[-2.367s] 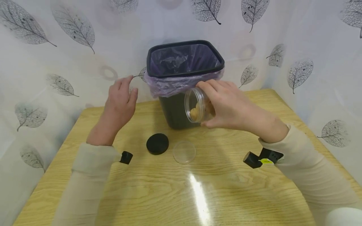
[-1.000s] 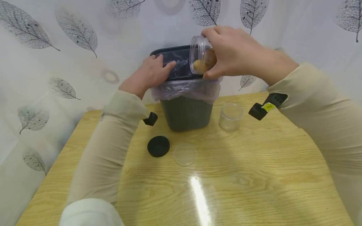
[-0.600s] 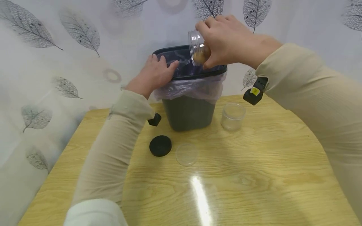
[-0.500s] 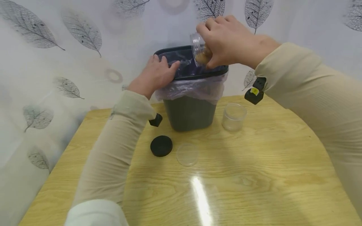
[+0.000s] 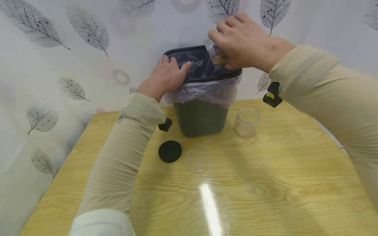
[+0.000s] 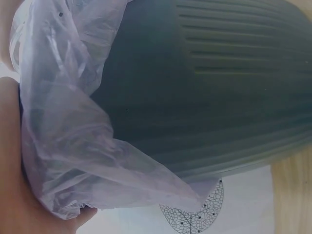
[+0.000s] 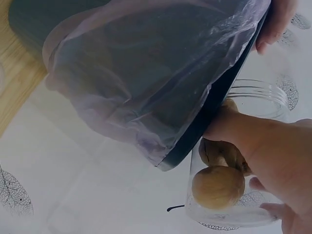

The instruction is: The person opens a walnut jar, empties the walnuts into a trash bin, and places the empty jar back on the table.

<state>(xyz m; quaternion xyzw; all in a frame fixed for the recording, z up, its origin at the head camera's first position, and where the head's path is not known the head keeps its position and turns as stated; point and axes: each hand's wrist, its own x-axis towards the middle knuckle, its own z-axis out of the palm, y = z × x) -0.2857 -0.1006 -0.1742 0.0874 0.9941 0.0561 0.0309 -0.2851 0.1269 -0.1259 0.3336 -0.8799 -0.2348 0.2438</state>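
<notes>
A dark grey trash bin (image 5: 203, 119) stands at the back of the table, lined with a purple plastic bag (image 5: 206, 90) folded over its rim. My left hand (image 5: 166, 76) holds the bin's left rim, with the thumb over the opening. Above the right side of the opening, my right hand (image 5: 243, 44) grips a clear jar (image 5: 210, 49) from above. The jar is tilted, its mouth facing left and somewhat down. Inside it lie several round yellow-brown fruits (image 7: 218, 187) with dark patches, clearest in the right wrist view. The bin's bottom inside is hidden.
A black lid (image 5: 170, 151) and a clear round disc (image 5: 198, 161) lie on the wooden table (image 5: 265, 196) before the bin. A second clear jar (image 5: 247, 123) stands right of the bin. A leaf-patterned wall covering (image 5: 141, 36) is close behind.
My left hand has come from beside the bin onto its rim. My right hand has raised the jar from before the bin to over its opening and lately tipped it further.
</notes>
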